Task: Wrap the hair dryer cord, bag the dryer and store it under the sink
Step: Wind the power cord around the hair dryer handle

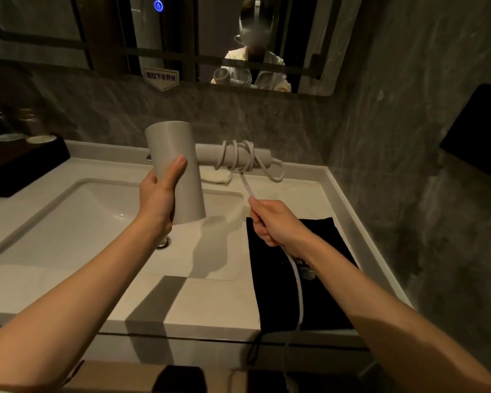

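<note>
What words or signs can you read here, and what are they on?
"提拉下水开关" on the white sticker at the mirror's bottom edge; the first character is a bit blurred.
A blue glowing round symbol on the mirror: no words, shape too small to tell.
A pale logo on the black bag: too blurred and partly hidden to read.

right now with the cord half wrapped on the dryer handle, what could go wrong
The loops on the handle look loose and uneven, so they may slip off its end. The right hand pulls the cord, whose free length trails over the black bag and off the counter edge; it could snag or drag the bag. The left hand holds the dryer barrel over the sink.
</note>
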